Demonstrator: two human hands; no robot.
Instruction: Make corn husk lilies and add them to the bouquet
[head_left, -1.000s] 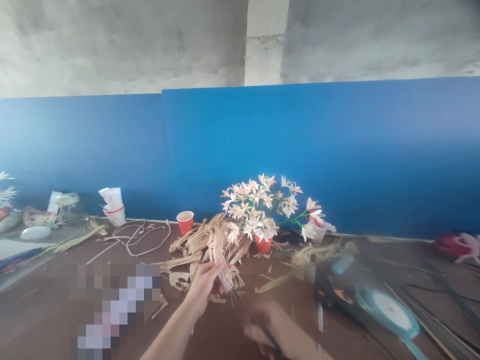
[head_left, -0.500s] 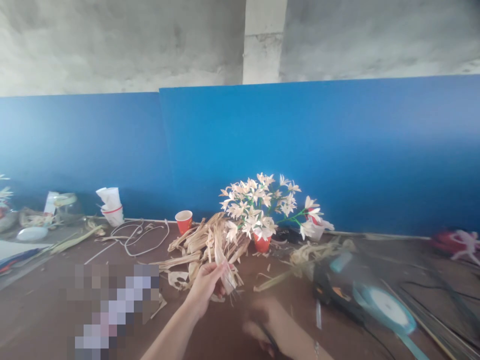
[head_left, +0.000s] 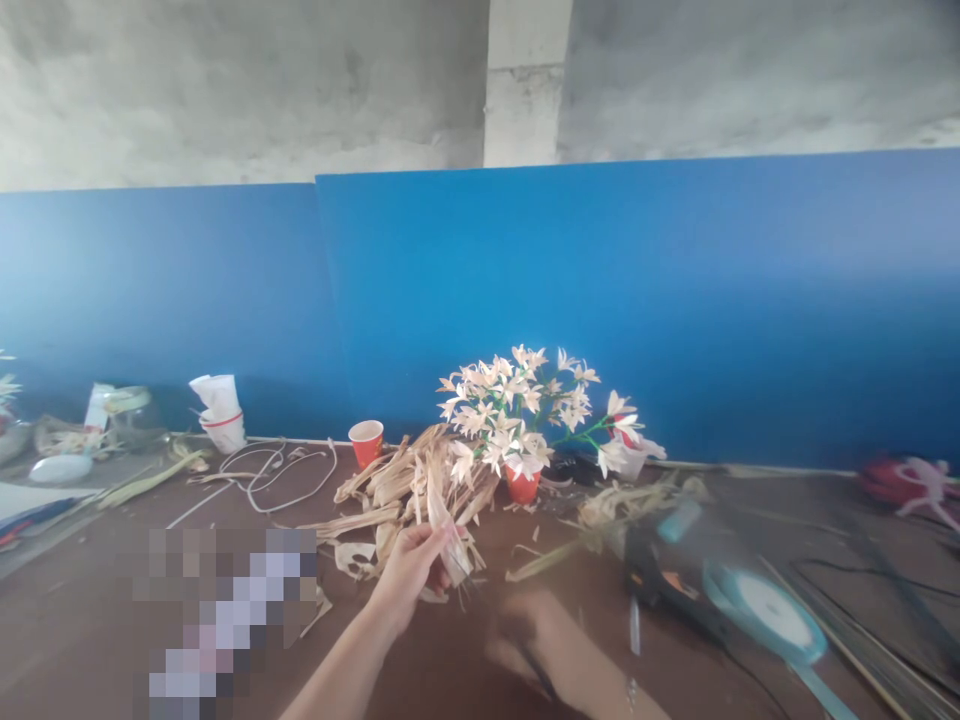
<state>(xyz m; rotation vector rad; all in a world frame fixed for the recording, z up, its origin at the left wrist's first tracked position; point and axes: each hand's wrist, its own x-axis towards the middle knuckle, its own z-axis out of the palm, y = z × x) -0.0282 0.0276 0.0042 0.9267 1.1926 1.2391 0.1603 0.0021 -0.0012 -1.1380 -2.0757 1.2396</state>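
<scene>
- Husk strip (head_left: 453,560), pale and thin, is held over the brown table (head_left: 439,660), its upper part overlapping a heap of dry husks (head_left: 375,492) behind it.
- Left hand (head_left: 411,565): thumb and fingers pinched together on the strip, close to its lower end.
- Right hand (head_left: 534,640): blurred, nearer the person and apart from the strip; the fingers look curled in around a dark tool (head_left: 538,670), whose shape is too smeared to tell. A bracelet (head_left: 631,694) sits at this wrist.
- White flowers (head_left: 501,402) on green stems stand in a red cup (head_left: 523,487) at the right of the heap.
- Another red cup (head_left: 367,446) stands upright behind the heap's left side, with a looped white cord (head_left: 289,503) to its left.
- Glue gun (head_left: 664,592), black, lies to the right of the hands, with a roll of light blue ribbon (head_left: 780,615) just beyond it.
- Blue panel (head_left: 525,265) rises behind the table.
</scene>
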